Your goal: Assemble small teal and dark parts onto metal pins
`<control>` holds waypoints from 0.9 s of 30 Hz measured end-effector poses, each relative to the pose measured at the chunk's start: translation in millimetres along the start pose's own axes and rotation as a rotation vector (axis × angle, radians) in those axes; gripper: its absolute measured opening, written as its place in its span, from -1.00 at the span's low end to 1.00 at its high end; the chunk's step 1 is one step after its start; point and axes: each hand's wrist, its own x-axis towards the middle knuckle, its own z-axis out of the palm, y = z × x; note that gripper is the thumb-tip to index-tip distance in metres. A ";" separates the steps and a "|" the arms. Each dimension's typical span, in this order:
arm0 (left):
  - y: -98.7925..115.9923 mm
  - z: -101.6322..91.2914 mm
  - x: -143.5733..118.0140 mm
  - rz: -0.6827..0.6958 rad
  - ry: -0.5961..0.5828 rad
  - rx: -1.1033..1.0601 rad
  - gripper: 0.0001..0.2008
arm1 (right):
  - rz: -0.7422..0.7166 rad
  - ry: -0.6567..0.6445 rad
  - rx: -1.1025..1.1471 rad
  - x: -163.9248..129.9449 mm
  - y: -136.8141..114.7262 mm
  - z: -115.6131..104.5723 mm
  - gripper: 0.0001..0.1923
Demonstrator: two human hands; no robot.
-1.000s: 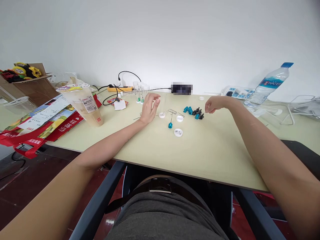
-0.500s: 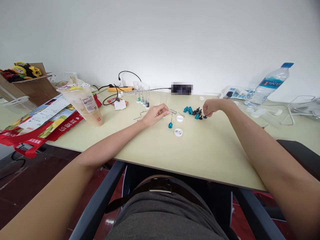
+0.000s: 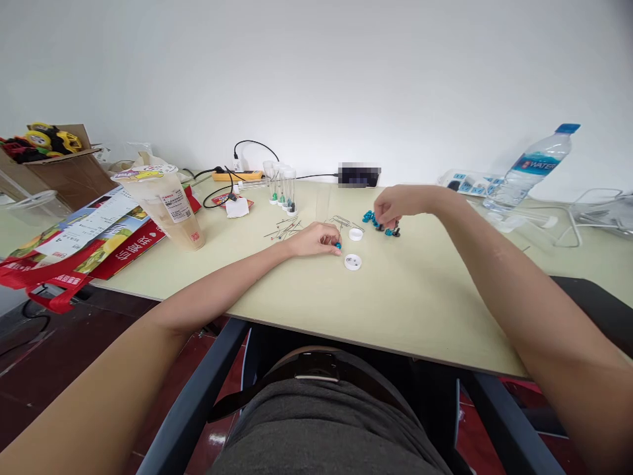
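a: big stuff first?
b: table (image 3: 420, 297), pale top. red bags (image 3: 84, 244) far left, bottle (image 3: 531, 165) lying tilted far right, drink cup (image 3: 165, 204) left of centre.
a: hands?
b: left hand (image 3: 314, 239) resting on the table mid-top, fingers curled in, tips pinched at a blue pin (image 3: 338, 245). looks like it grips it, contact itself is hidden.
a: right?
b: right hand (image 3: 393, 204) further back, fingers bent down over the pin pile (image 3: 380, 223), blue and black heads. tips touch the pile. can't tell if it has one pinched.
a: anything between them?
b: white cap (image 3: 355, 233) between the hands, second cap (image 3: 353, 262) just right of the left hand. loose needles (image 3: 284, 229) left of that hand, tubes (image 3: 281, 185) standing upright behind them.
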 end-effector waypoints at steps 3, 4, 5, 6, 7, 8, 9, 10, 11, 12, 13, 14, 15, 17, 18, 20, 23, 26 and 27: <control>-2.6 1.9 1.4 -0.028 0.047 -0.142 -0.66 | -0.129 -0.106 -0.006 6.3 -26.7 19.0 -0.92; -3.8 1.9 1.7 -0.040 0.069 -0.211 -0.65 | -0.146 -0.127 -0.001 9.9 -31.6 24.9 -0.94; -5.0 1.6 2.0 -0.052 0.089 -0.288 -0.65 | -0.156 -0.134 0.010 13.6 -34.5 30.0 -0.95; -6.1 1.2 2.1 -0.066 0.108 -0.370 -0.65 | -0.155 -0.133 0.010 17.1 -35.6 34.1 -0.96; -7.2 0.6 2.0 -0.079 0.128 -0.452 -0.65 | -0.157 -0.131 0.002 19.8 -35.4 37.6 -0.95; -8.0 0.1 1.8 -0.094 0.144 -0.532 -0.66 | -0.169 -0.129 0.012 21.6 -34.2 40.6 -0.95; -8.5 -0.2 1.5 -0.112 0.157 -0.607 -0.66 | -0.186 -0.112 0.025 22.1 -32.3 43.6 -0.95; -8.7 -0.2 1.1 -0.132 0.164 -0.676 -0.66 | -0.210 -0.090 0.043 21.3 -30.2 47.4 -0.92; -8.4 0.1 0.7 -0.154 0.161 -0.739 -0.66 | -0.241 -0.072 0.059 19.3 -28.0 52.2 -0.88; -7.8 0.8 0.4 -0.178 0.151 -0.797 -0.66 | -0.279 -0.034 0.075 16.2 -25.6 58.4 -0.88; -6.9 1.9 0.1 -0.201 0.140 -0.851 -0.66 | -0.313 0.026 0.096 12.5 -23.1 66.0 -0.90; -5.9 3.3 0.0 -0.221 0.137 -0.900 -0.67 | -0.340 0.100 0.123 8.4 -20.5 74.8 -0.89; -4.8 4.9 0.1 -0.233 0.154 -0.945 -0.68 | -0.351 0.184 0.165 4.4 -17.6 84.2 -0.87; -3.2 8.5 0.7 -0.248 0.199 -1.017 -0.71 | -0.327 0.297 0.314 -1.6 -11.4 102.5 -0.77; -3.0 10.2 1.1 -0.256 0.216 -1.043 -0.74 | -0.304 0.348 0.401 -3.1 -8.3 110.0 -0.72; -3.9 12.8 1.7 -0.283 0.230 -1.075 -0.77 | -0.266 0.397 0.510 -3.1 -2.9 120.2 -0.67; -7.9 13.8 1.9 -0.319 0.241 -1.089 -0.79 | -0.251 0.439 0.517 0.9 1.2 124.3 -0.69; -11.1 12.7 1.8 -0.319 0.241 -1.104 -0.78 | -0.269 0.481 0.533 1.4 -0.1 123.1 -0.74; -11.2 12.7 1.9 -0.319 0.233 -1.109 -0.78 | -0.273 0.528 0.549 0.1 -1.5 122.9 -0.75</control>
